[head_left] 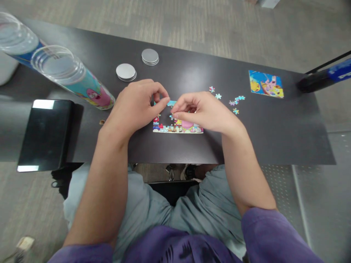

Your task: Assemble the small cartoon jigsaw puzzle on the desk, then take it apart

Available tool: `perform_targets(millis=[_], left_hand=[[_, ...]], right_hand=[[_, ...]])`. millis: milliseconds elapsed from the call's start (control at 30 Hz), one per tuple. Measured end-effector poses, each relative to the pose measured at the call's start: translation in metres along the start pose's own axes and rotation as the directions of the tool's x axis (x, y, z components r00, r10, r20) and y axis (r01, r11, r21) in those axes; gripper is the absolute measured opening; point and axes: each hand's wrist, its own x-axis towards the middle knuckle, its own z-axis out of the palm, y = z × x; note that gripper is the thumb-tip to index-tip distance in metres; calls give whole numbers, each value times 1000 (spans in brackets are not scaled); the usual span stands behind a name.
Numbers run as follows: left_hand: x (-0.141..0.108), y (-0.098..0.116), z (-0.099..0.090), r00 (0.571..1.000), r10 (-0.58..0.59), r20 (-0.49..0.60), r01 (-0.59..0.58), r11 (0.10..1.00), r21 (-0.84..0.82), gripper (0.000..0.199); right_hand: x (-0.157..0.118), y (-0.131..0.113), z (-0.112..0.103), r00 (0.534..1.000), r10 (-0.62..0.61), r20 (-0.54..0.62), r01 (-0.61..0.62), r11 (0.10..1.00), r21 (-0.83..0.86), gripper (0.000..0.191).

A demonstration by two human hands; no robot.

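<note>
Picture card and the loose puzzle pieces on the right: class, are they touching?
Apart. The head view shows dark tabletop between the picture card and the nearest loose puzzle pieces.

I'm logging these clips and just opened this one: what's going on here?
A person sits at a dark table with both hands over a partly assembled jigsaw puzzle. The right hand pinches a small piece at the puzzle's unfilled gap. The left hand is over the puzzle's left side; whether it grips anything is unclear. Loose pieces lie to the right, with a picture card beyond them.
</note>
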Motion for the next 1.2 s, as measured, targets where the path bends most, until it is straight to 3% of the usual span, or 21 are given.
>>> perform_targets(millis=[300,700,900,1200], left_hand=[[-2,1,-11,999,-41,17,41,999,7,28],[0,3,-11,997,-49,60,50,999,-15,34],[1,3,-12,996,-49,80,49,999,-3,39],[0,-1,-9,996,-34,84,37,999,-37,37]], right_hand=[[1,-3,8,989,144,32,-143,989,-33,27],[0,-7,13,989,137,-53,-144,974,-175,28],[1,-10,12,998,53,-26,-57,976,-209,25],[2,-10,11,995,89,-56,-99,969,-226,31]])
